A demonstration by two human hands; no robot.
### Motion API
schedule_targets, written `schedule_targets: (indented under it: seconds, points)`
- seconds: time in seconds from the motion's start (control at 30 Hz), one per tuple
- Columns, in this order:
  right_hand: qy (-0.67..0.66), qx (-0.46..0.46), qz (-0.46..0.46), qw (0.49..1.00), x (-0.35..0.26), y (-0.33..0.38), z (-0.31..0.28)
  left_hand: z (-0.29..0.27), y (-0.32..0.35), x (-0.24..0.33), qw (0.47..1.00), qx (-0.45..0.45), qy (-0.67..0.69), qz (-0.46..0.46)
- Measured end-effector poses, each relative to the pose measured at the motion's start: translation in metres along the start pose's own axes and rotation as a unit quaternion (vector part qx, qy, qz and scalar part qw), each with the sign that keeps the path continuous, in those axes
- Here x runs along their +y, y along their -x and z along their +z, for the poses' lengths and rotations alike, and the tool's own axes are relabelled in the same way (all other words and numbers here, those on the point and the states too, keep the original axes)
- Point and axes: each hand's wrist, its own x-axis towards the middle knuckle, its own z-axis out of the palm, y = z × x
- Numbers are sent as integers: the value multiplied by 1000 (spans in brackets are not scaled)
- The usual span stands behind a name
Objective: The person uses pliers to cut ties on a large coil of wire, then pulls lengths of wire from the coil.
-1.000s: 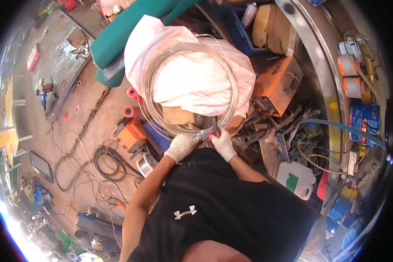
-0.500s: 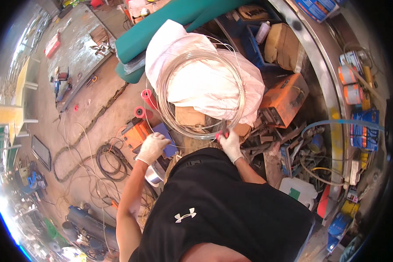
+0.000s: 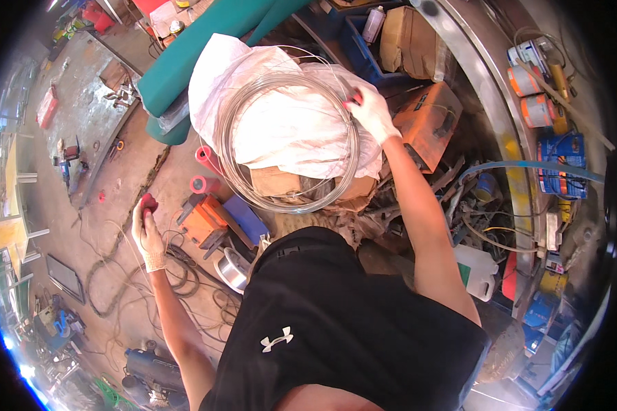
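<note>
— Right hand [image 3: 371, 109] grip pinched shut on the far right rim of the wire coil [image 3: 288, 140]; coil lying flat on the white sack [image 3: 288, 123]?

— Yes; left hand [image 3: 146, 226] closed on a thin strand, low and well left of the coil; right hand far nearer.

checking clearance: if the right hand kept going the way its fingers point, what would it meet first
Probably the white sack: the right hand already grips the wire coil at its rim, fingers pointing across it. Depth is unclear.

Wire coil [image 3: 288, 137] shiny bare metal; sack [image 3: 288, 130] white woven plastic, matt
</note>
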Motion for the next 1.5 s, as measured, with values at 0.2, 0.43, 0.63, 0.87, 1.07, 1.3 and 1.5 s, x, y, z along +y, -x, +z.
schedule_targets:
  seconds: [0.2,0.43,0.63,0.87,1.07,1.3,1.5]
  points:
    - [198,-150,-42,968,-54,-47,5,29,16,17,985,-5,-166,44]
    - [178,-94,-114,973,-13,-41,17,57,26,12,989,22,-138,53]
    - [99,-92,13,991,0,-7,16,103,16,43,984,51,-106,130]
    - [172,-120,-87,974,1,-32,18,129,29,77,971,32,-175,163]
    - [116,-21,-126,985,-12,-103,18,125,50,60,959,-16,-234,160]
    - [132,-3,-223,966,-54,-214,24,89,17,43,894,-150,-385,171]
    - [77,30,-248,965,-105,-206,36,28,15,-26,743,-375,-515,207]
